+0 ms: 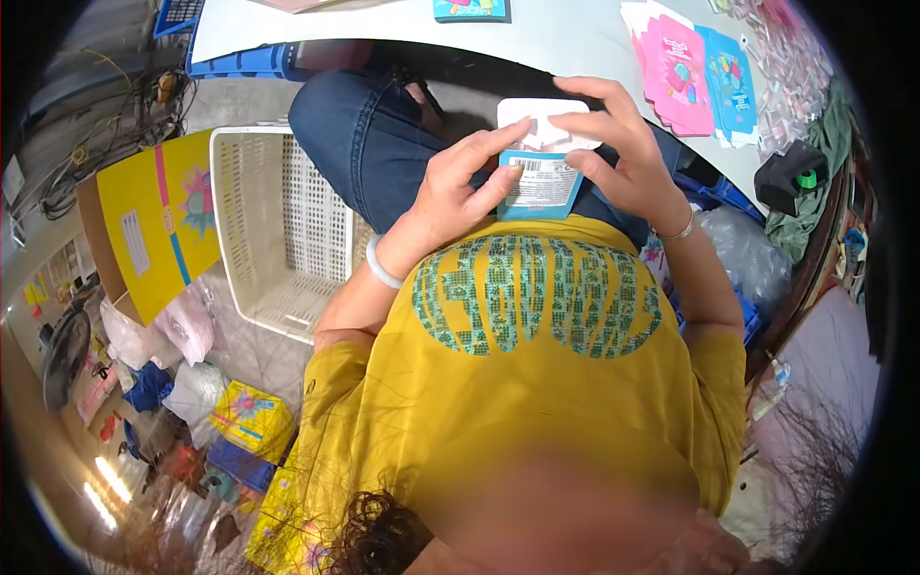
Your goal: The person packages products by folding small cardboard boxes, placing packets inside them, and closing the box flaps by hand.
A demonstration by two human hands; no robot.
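Observation:
A small blue-and-white card box (pixel 539 188) with a barcode label stands against the front of the yellow shirt, its white flaps (pixel 542 113) raised at the top. My left hand (pixel 470 174) is closed on the box's left side, its thumb at the barcode and its fingers at the flap. My right hand (pixel 618 144) has its thumb at the box's upper right corner, while its bent fingers reach over the white flaps. Something small and pale sits between the fingertips at the flaps, but I cannot make out what it is.
On the white table (pixel 316 29) lie flat pink cartons (pixel 676 77) and blue cartons (pixel 730 86), beside a heap of small clear packets (pixel 795 57). To the left stand a white plastic basket (pixel 278 230) and a yellow cardboard box (pixel 163 225). A black device (pixel 791 177) sits at the right edge.

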